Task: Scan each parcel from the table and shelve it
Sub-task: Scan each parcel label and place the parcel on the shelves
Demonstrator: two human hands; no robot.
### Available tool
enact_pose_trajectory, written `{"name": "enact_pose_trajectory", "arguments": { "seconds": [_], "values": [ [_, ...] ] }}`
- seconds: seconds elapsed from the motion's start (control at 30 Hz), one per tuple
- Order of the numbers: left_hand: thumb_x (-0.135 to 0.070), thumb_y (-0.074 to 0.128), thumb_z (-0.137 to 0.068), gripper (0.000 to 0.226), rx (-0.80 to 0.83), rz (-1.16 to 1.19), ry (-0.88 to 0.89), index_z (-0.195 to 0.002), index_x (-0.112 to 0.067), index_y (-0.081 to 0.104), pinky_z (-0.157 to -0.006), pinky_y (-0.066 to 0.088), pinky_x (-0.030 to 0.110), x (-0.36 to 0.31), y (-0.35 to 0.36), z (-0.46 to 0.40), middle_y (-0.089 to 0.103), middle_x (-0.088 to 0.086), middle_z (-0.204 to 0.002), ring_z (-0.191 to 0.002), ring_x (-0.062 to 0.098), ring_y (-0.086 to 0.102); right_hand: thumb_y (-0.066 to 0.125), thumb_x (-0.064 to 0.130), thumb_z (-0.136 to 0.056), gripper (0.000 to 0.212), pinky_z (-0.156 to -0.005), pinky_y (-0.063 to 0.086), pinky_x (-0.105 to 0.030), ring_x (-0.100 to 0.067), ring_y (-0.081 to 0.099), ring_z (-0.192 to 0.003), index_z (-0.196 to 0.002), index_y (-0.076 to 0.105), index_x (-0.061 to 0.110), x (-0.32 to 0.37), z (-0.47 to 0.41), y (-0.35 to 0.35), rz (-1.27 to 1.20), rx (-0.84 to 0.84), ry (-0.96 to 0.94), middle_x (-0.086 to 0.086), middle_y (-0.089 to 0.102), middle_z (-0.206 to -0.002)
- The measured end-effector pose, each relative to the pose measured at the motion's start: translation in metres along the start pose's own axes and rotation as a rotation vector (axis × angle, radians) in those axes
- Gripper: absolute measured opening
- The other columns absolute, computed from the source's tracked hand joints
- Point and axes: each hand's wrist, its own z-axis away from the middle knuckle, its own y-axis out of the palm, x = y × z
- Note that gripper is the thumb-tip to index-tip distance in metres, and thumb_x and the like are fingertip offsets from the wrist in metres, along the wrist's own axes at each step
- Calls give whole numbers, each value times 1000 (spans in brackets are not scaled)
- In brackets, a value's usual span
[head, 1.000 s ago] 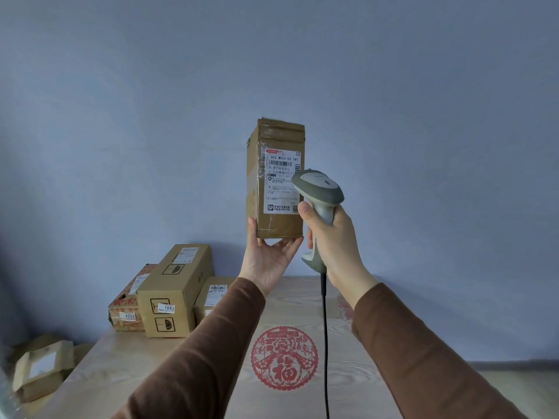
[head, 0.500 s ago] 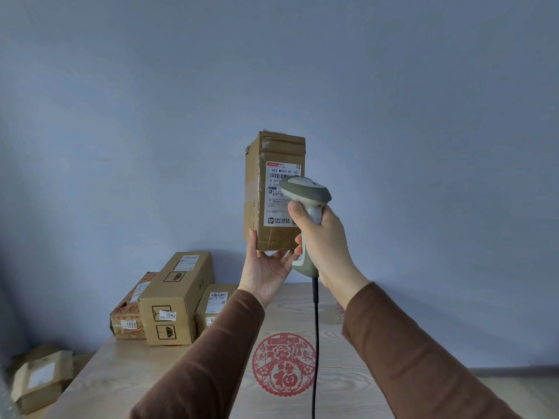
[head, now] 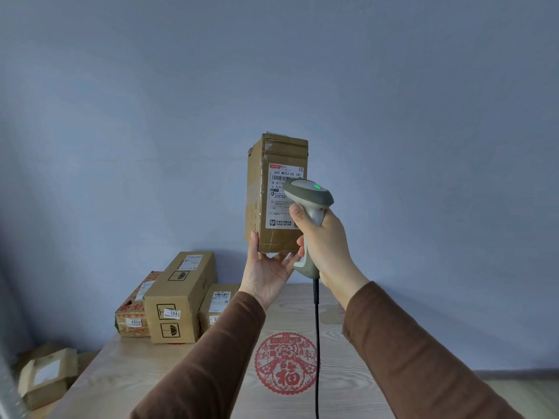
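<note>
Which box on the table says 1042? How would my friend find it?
Look at the wooden table's far left corner, where three parcels lie side by side. The 1042 box is the middle one. It is the tallest, plain brown, with umbrella symbols and a white 1042 sticker facing you.

Soft, even, cool lighting; faint shadows on wall (head: 423, 116) behind boxes (head: 172, 300). Sharp centre focus; wide-angle bending and blur at far-left edge.
</note>
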Motion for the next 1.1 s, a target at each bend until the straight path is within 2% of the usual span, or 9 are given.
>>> {"name": "enact_pose_trajectory", "arguments": {
  "seconds": [0.23,0.33,0.47,0.6,0.73,0.93,0.97,1.03,1.1],
  "values": [
    [-57,75,-85,75,-25,29,8,-148,-21,54,-96,58,55,-13,1,10,50,30,-148,-130,48,59,71,42,-96,24,-51,48,-16,-5,60,-57,-103,65,21,-17,2,-3,-65,-93,-8,11,65,-71],
    [-56,78,-83,80,-44,53,35,-150,-20,52,-97,57,56,-25,1,24,52,31,-146,-130,50,58,70,36,-97,22,-57,52,-18,-9,63,-75,-111,64,21,-38,3,2,-139,-131,66,8,68,-90],
    [-58,76,-85,85,-41,29,82,-154,-18,47,-106,53,55,-43,-5,51,54,31,-146,-133,48,56,73,31,-95,18,-87,55,-27,-11,68,-98,-111,65,29,-63,16,30,-272,3,220,8,73,-106],
    [-59,71,-90,83,-54,13,120,-156,-15,43,-117,43,54,-68,-14,88,51,29,-151,-139,47,51,79,28,-90,37,-86,52,-21,-4,72,-101,-124,66,24,-68,38,69,-396,133,293,8,77,-113],
    [-60,67,-92,82,-180,-91,195,-154,-10,47,-126,30,50,-105,-22,137,46,27,-156,-145,44,45,80,23,-89,43,-81,57,-21,-14,74,-106,-128,66,15,-61,62,115,-475,226,325,0,79,-115],
    [-55,72,-82,78,-412,-352,387,-147,-16,52,-97,60,33,-190,-38,236,66,12,-136,-115,24,72,82,23,-87,30,-94,54,-37,-18,73,-103,-114,69,25,-37,114,208,-479,323,350,3,80,-107],
    [-57,71,-80,89,-438,-428,402,-157,-22,41,-97,59,30,-205,-41,257,56,7,-150,-121,19,69,82,22,-87,29,-96,54,-39,-22,72,-106,-113,69,26,-32,127,227,-486,333,358,2,79,-108],
    [-66,70,-74,113,-511,-613,451,-166,-33,12,-124,33,31,-235,-47,304,21,-1,-172,-154,16,33,82,20,-87,24,-93,57,-40,-26,72,-104,-106,70,29,-21,157,266,-507,363,382,4,80,-101],
    [-74,69,-73,116,-542,-744,485,-166,-31,15,-131,11,42,-265,-62,352,18,0,-173,-161,20,12,82,20,-88,22,-91,59,-41,-27,73,-104,-106,71,27,-11,191,307,-520,419,418,3,80,-101]
  ]
}}
